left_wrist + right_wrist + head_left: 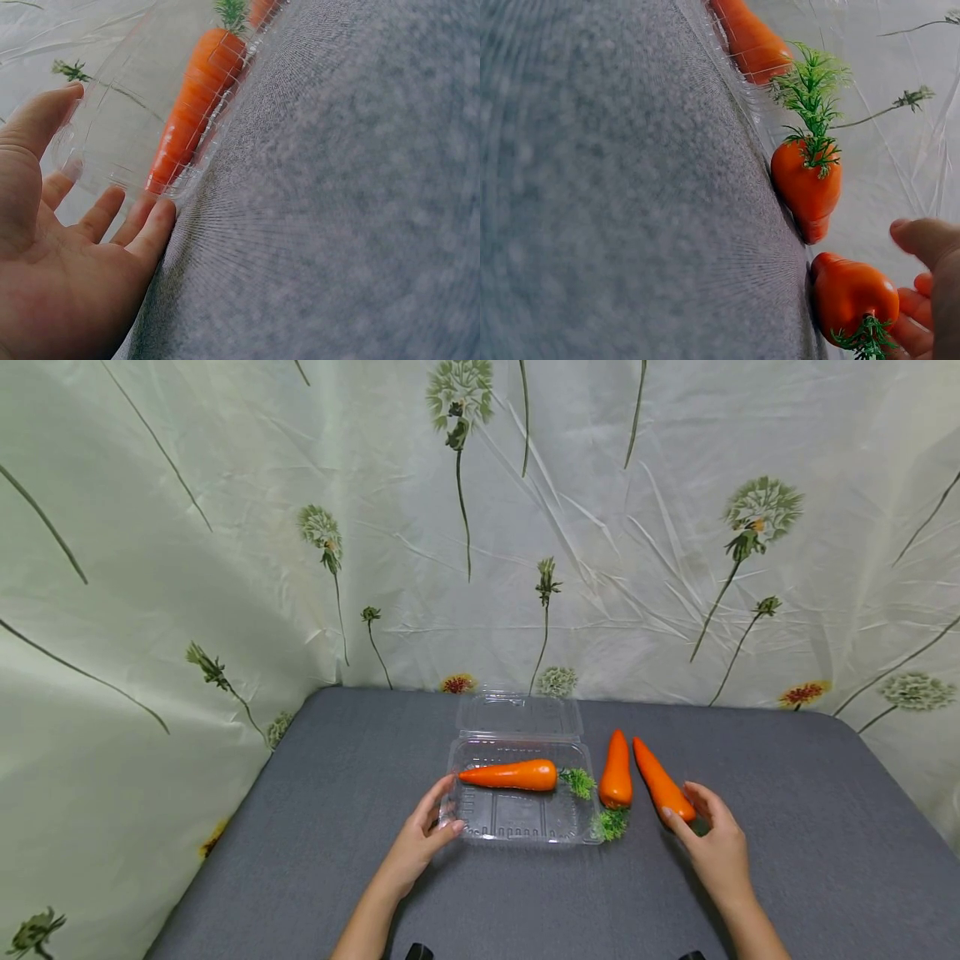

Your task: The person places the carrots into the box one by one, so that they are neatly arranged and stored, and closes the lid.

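A clear plastic clamshell container sits on the table with its lid tilted back. In it lies an orange carrot with a green leafy top, thick end to the right. My left hand is at the container's left end, thumb and fingers spread, fingertips right at the plastic in the left wrist view. To the container's right lies a second carrot, its leaves by the corner. Around the thick end of a third carrot is my right hand, its thumb apart from the carrot in the right wrist view.
Grey cloth covers the table. A pale curtain printed with dandelions hangs behind and along the left side. Two small black objects show at the bottom edge of the head view, near the forearms.
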`<control>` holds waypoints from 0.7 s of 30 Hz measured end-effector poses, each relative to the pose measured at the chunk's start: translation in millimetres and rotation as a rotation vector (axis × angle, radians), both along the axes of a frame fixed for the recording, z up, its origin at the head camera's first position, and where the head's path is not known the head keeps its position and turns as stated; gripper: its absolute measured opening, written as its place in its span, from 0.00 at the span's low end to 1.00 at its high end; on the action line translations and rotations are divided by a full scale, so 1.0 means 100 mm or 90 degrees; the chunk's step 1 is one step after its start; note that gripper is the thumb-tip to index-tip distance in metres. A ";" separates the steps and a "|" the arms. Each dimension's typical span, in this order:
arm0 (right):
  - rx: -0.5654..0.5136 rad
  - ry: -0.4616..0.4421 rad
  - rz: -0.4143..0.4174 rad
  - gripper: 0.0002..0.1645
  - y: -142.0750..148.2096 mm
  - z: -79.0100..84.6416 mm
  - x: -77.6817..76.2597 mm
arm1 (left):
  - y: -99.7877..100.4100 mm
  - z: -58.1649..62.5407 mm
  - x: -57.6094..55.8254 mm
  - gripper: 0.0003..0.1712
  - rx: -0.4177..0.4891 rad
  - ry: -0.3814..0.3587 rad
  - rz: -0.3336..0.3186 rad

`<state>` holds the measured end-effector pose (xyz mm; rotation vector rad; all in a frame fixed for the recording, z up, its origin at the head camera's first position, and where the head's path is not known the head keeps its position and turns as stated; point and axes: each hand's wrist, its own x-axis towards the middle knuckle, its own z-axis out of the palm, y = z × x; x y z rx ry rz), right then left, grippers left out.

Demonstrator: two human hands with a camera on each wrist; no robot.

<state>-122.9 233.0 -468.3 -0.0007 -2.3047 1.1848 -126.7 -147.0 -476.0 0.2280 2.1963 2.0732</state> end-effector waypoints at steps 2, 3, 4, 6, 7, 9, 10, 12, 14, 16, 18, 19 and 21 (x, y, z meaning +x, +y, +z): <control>0.004 -0.015 -0.007 0.29 0.01 -0.01 0.00 | 0.00 0.00 0.00 0.39 0.005 0.000 -0.002; 0.007 -0.023 -0.012 0.29 0.01 -0.01 0.01 | 0.00 -0.01 -0.01 0.39 0.008 0.002 -0.003; 0.011 -0.031 -0.015 0.29 0.01 -0.01 0.01 | 0.00 -0.01 -0.01 0.39 0.011 0.001 -0.003; 0.018 -0.045 -0.020 0.29 0.02 -0.02 0.01 | 0.00 0.00 -0.01 0.39 0.018 -0.001 -0.001; 0.021 -0.051 -0.022 0.29 0.02 -0.02 0.01 | 0.01 0.00 -0.01 0.39 0.021 -0.002 0.000; 0.025 -0.061 -0.026 0.29 0.03 -0.03 0.01 | 0.01 0.00 0.00 0.39 0.023 -0.002 0.003; 0.027 -0.066 -0.027 0.29 0.03 -0.03 0.01 | 0.01 0.00 0.00 0.39 0.024 -0.002 0.003; 0.030 -0.078 -0.030 0.29 0.04 -0.04 0.00 | 0.01 0.00 0.00 0.39 0.020 -0.001 0.002; 0.037 -0.091 -0.032 0.29 0.04 -0.04 0.00 | 0.01 0.01 0.00 0.39 0.018 0.000 0.000; 0.046 -0.105 -0.031 0.29 0.04 -0.04 0.00 | 0.00 0.01 0.00 0.39 0.018 0.004 -0.005; 0.053 -0.114 -0.029 0.29 0.04 -0.04 0.00 | 0.00 0.01 -0.01 0.38 0.019 0.007 -0.010; 0.056 -0.115 -0.029 0.28 0.05 -0.04 0.00 | 0.00 0.00 -0.01 0.38 0.019 0.008 -0.012; 0.058 -0.112 -0.036 0.28 0.04 -0.03 0.00 | -0.01 0.01 -0.01 0.38 0.018 0.010 -0.013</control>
